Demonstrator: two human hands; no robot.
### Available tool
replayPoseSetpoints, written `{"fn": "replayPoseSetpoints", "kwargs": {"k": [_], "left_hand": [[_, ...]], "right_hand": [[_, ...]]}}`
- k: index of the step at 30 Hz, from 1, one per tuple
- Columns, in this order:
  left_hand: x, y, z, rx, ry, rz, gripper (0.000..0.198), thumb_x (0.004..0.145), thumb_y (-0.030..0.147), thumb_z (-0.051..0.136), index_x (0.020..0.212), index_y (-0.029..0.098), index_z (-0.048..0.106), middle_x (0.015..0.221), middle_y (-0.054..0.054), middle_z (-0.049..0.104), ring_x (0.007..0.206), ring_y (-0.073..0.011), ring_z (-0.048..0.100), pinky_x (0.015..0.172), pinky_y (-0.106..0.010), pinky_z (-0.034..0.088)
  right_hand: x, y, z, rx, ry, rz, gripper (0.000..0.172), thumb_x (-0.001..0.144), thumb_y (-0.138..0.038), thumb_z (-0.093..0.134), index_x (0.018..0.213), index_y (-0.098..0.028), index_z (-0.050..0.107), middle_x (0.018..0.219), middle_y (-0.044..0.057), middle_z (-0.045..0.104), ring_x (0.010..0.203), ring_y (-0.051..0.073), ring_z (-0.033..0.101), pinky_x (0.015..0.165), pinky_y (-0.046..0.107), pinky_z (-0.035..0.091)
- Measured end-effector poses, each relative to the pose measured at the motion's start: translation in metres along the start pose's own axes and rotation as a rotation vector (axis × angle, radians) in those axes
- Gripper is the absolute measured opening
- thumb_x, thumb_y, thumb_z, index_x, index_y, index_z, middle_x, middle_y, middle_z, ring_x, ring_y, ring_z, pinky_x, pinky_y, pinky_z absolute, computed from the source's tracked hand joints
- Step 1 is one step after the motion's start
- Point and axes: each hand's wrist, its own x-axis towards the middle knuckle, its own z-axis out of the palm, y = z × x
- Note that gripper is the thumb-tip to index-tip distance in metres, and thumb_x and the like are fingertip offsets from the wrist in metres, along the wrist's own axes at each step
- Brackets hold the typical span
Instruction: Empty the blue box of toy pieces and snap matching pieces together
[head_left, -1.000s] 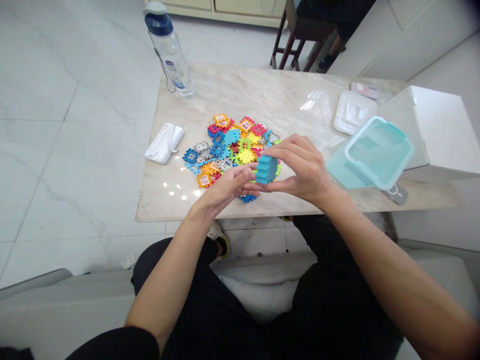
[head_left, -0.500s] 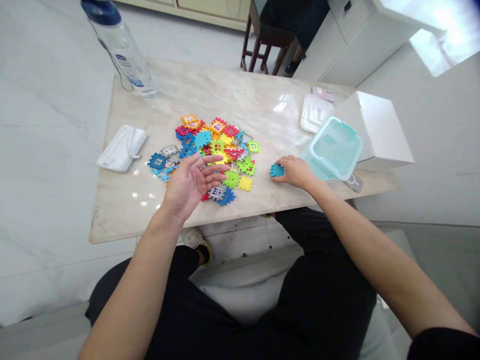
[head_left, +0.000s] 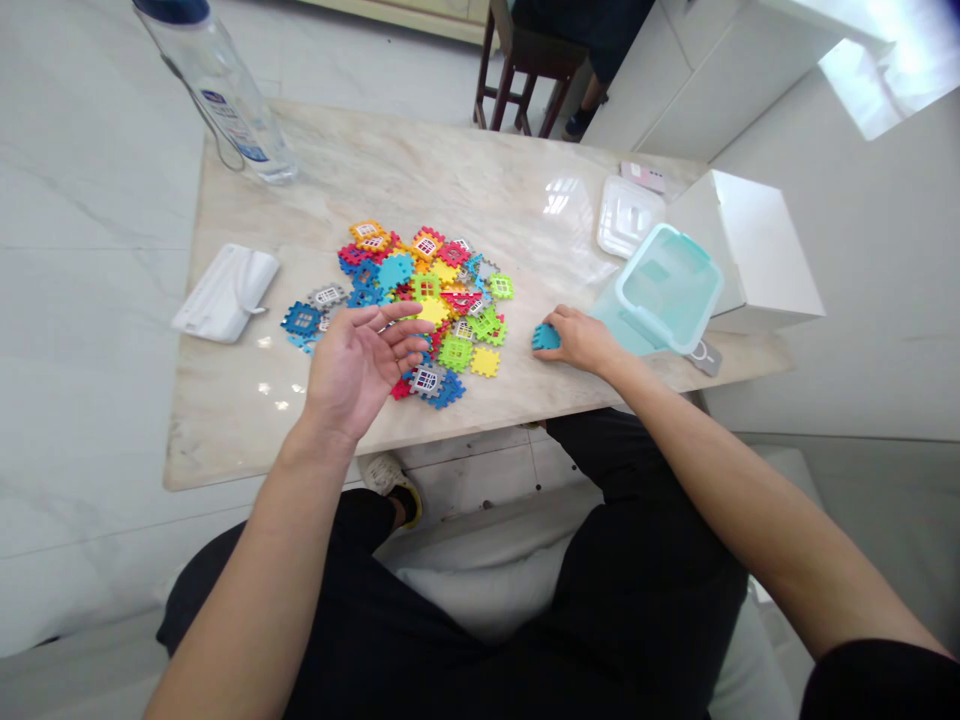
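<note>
Teal notched plastic cube in R hand, L hand splayed palm-up

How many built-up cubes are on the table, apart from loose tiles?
1: the teal cube gripped by the right hand, right of the loose tile pile. The pile could hide others.

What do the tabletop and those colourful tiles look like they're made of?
Tabletop: probably polished marble or a lookalike; beige veining, glossy reflections. Tiles: likely moulded plastic; bright uniform colours, toothed edges, as on the blue piece in the right hand.
</note>
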Motion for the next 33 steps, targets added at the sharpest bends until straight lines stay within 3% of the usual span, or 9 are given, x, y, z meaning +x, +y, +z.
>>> {"fn": "replayPoseSetpoints", "kwargs": {"k": [20,26,29,31,33], "left_hand": [[0.001,-0.001,-0.001,0.002,0.026,0.014,0.035,0.093,0.046,0.067,0.11,0.017,0.079,0.091,-0.009,0.084,0.077,-0.0198,0.076,0.071,-0.03,0.063],[0.006,0.005,0.008,0.169,0.066,0.1,0.037,0.088,0.048,0.067,0.106,0.017,0.077,0.089,-0.007,0.082,0.075,-0.0179,0.074,0.07,-0.027,0.058],[-0.022,0.001,0.006,0.421,0.186,0.277,0.034,0.09,0.047,0.07,0.107,0.019,0.075,0.096,-0.008,0.082,0.082,-0.0194,0.075,0.075,-0.027,0.057],[-0.063,-0.01,-0.004,0.674,0.282,0.401,0.032,0.094,0.046,0.072,0.114,0.021,0.074,0.109,-0.01,0.083,0.096,-0.0248,0.077,0.088,-0.034,0.059],[-0.12,-0.032,-0.018,1.031,0.388,0.476,0.031,0.098,0.044,0.069,0.121,0.023,0.073,0.123,-0.013,0.081,0.118,-0.0338,0.075,0.11,-0.047,0.056]], "right_hand": [[0.002,-0.002,0.002,0.003,0.005,0.014,0.049,0.097,-0.056,0.081,0.127,-0.018,0.07,0.133,0.018,0.071,0.121,0.037,0.07,0.095,0.042,0.057],[0.004,-0.006,-0.001,0.015,-0.023,0.037,0.068,0.088,-0.064,0.09,0.135,-0.018,0.069,0.139,0.021,0.071,0.127,0.04,0.07,0.101,0.045,0.058],[-0.002,-0.006,-0.016,0.097,-0.009,0.076,0.072,0.092,-0.071,0.084,0.137,-0.017,0.07,0.144,0.024,0.071,0.131,0.041,0.07,0.104,0.046,0.059],[-0.011,-0.004,-0.03,0.188,0.052,0.094,0.066,0.1,-0.069,0.075,0.139,-0.016,0.071,0.146,0.024,0.071,0.132,0.04,0.071,0.105,0.046,0.058],[-0.027,-0.002,-0.042,0.273,0.136,0.092,0.057,0.107,-0.06,0.068,0.141,-0.014,0.071,0.147,0.023,0.072,0.133,0.037,0.072,0.107,0.044,0.057]]}}
